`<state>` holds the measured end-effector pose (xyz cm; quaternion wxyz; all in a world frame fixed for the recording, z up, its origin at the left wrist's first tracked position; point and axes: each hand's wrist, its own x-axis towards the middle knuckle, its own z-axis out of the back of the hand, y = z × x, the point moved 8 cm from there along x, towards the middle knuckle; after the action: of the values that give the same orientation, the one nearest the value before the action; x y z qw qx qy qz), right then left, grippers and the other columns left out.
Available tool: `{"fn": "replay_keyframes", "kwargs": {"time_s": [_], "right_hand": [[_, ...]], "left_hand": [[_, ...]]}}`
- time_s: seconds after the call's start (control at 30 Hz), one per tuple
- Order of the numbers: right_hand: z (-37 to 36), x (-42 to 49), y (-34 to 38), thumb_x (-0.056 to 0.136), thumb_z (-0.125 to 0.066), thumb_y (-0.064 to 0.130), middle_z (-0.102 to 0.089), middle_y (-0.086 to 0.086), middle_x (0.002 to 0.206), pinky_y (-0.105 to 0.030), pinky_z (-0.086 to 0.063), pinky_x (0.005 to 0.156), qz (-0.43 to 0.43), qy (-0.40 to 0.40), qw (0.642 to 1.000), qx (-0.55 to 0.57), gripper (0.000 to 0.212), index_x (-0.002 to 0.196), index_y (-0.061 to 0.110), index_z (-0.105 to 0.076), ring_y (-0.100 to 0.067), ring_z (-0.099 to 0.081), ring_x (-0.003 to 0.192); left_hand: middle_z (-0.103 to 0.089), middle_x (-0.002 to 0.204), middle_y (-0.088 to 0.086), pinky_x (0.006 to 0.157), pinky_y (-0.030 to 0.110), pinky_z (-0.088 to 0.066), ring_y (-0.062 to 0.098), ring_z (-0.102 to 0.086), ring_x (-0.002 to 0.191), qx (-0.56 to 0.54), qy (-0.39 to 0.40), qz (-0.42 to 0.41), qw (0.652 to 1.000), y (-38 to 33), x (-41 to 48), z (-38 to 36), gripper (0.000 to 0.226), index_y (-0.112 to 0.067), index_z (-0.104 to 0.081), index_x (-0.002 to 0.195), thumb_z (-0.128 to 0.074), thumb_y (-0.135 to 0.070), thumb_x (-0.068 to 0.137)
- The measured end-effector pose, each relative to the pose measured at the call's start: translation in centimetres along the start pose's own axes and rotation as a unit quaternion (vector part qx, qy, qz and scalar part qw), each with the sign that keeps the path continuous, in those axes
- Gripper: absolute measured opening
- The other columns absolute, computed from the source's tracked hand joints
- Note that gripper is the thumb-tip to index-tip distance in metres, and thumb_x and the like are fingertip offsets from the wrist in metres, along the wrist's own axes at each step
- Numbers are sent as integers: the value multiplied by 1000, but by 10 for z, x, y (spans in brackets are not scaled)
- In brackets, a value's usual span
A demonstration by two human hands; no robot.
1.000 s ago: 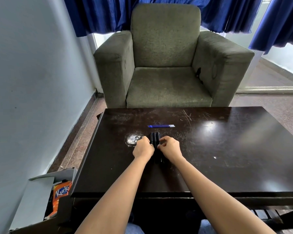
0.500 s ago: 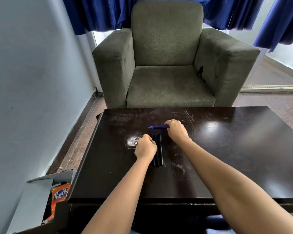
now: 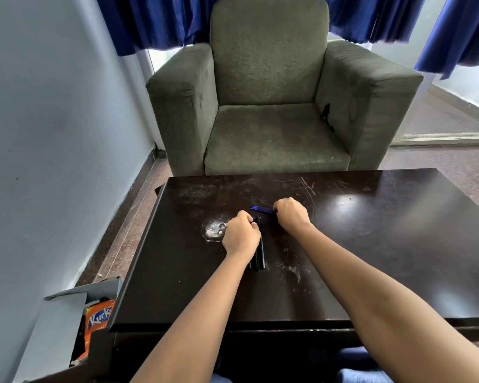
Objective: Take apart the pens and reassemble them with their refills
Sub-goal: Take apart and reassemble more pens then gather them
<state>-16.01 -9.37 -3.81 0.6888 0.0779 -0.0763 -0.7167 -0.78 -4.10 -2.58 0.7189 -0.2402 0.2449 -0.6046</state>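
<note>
Black pens lie side by side on the dark table, pointing away from me. My left hand rests curled over their far ends, fingers closed on them. A bundle of blue refills lies crosswise just beyond the pens. My right hand covers the right end of the refills with its fingers curled down onto them; the grip itself is hidden under the hand.
A whitish round stain marks the table left of my left hand. A green armchair stands behind the table. An open cardboard box with an orange snack packet sits on the floor at the left.
My right hand left the pens and moved forward to the blue refills. My left hand stayed on the pens. The camera tilted slightly.
</note>
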Motion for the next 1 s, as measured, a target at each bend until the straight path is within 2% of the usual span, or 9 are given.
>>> {"fn": "replay_keyframes", "kwargs": {"time_s": [0.2, 0.3, 0.43, 0.53, 0.63, 0.77, 1.0], "right_hand": [[4, -38, -36, 87, -52, 5, -68, -10, 110, -36, -52, 81, -91, -16, 993, 74, 29, 105, 16, -71, -31, -63, 105], [5, -55, -49, 88, -54, 10, -67, -12, 111, -37, -52, 82, -123, -15, 989, 83, 25, 107, 14, -70, -33, -63, 104], [5, -75, -64, 89, -53, 10, -63, -16, 113, -37, -51, 81, -177, -13, 979, 96, 25, 110, 9, -66, -37, -62, 104], [4, -85, -70, 89, -51, 11, -61, -17, 115, -38, -51, 82, -200, -11, 973, 111, 26, 111, 7, -64, -38, -62, 105], [4, -91, -73, 89, -50, 10, -60, -17, 115, -38, -52, 82, -209, -11, 970, 125, 25, 110, 7, -64, -38, -62, 104], [4, -94, -78, 87, -53, 8, -59, -17, 115, -37, -50, 81, -224, -3, 964, 146, 24, 109, 6, -63, -38, -61, 105], [4, -96, -84, 87, -56, 8, -60, -17, 115, -37, -52, 80, -236, -1, 954, 187, 21, 106, 5, -64, -37, -62, 103]], "left_hand": [[-68, 107, 3, 82, 35, -54, 22, -65, 96, 7, 104, -61, 993, -23, -14, -32, 23, -17, -62, 110, -59, -22, 88], [-67, 111, 4, 87, 37, -53, 23, -65, 100, 45, 166, -95, 981, -33, -28, -53, 37, -15, -58, 120, -64, -25, 85], [-52, 133, 12, 101, 39, -44, 29, -52, 121, 99, 222, -141, 960, -41, -45, -79, 64, -9, -44, 136, -69, -30, 81], [-37, 147, 15, 112, 39, -31, 31, -34, 137, 122, 237, -177, 948, -50, -54, -89, 80, -4, -30, 145, -69, -32, 82], [-23, 157, 12, 116, 40, -24, 30, -22, 144, 142, 241, -209, 937, -57, -56, -97, 98, -6, -15, 151, -72, -39, 79], [-18, 159, 10, 115, 43, -25, 27, -20, 145, 156, 231, -224, 934, -62, -53, -102, 106, -8, -13, 152, -74, -48, 74], [-17, 160, 8, 116, 42, -20, 23, -16, 147, 178, 231, -257, 921, -65, -48, -110, 105, -9, -15, 152, -71, -53, 74]]}}
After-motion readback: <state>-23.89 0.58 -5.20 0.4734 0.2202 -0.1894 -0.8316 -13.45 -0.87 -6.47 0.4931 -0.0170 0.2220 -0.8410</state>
